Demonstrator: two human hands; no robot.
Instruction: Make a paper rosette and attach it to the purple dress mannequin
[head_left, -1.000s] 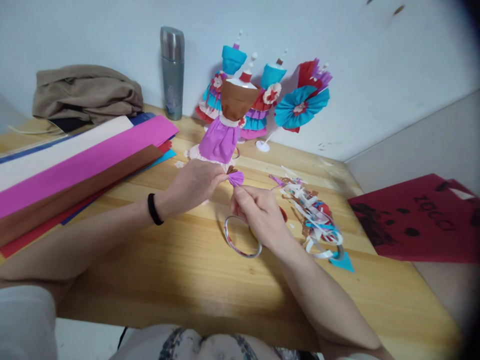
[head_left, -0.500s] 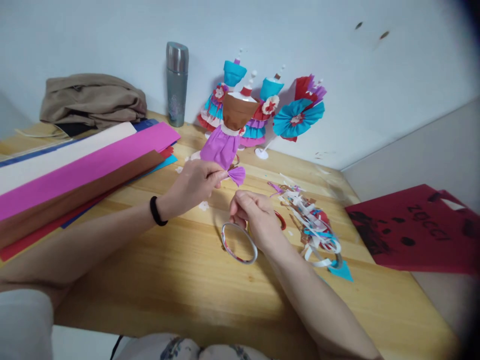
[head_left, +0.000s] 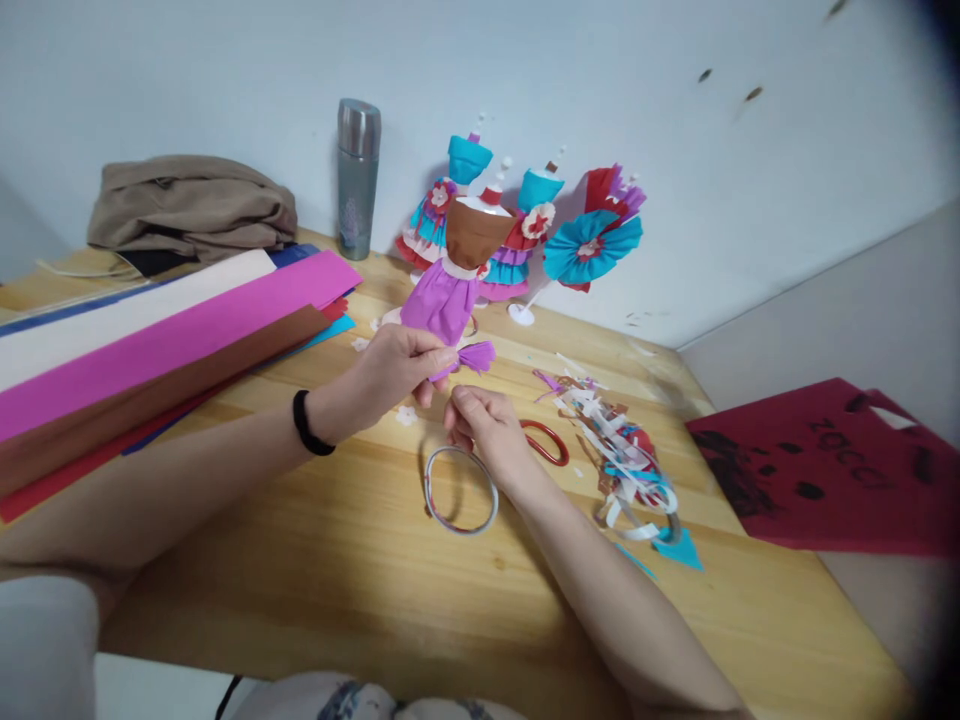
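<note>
Pinched in my left hand (head_left: 394, 375) is a gathered piece of purple paper (head_left: 477, 356), its pleated end fanning out to the right past my thumb. My right hand (head_left: 486, 430) is closed just below and right of it, and whatever its fingers grip is too small to make out. A thin roll of tape (head_left: 462, 491) hangs or stands beneath my right fingers. Behind my hands is a small dress form with a brown top (head_left: 478, 235) and purple skirt (head_left: 439, 300). Red scissor handles (head_left: 546, 443) lie right of my right hand.
Colored paper sheets (head_left: 172, 335) and brown cloth (head_left: 195, 205) lie left. A flask (head_left: 358, 185) stands at the wall beside more dressed forms (head_left: 592, 245). Paper scraps (head_left: 622, 450) lie right, near a red bag (head_left: 825, 465).
My right hand has shifted slightly left with the tape roll, uncovering the red scissor handles. The purple piece has turned a little in my left hand, and the view has shifted slightly.
</note>
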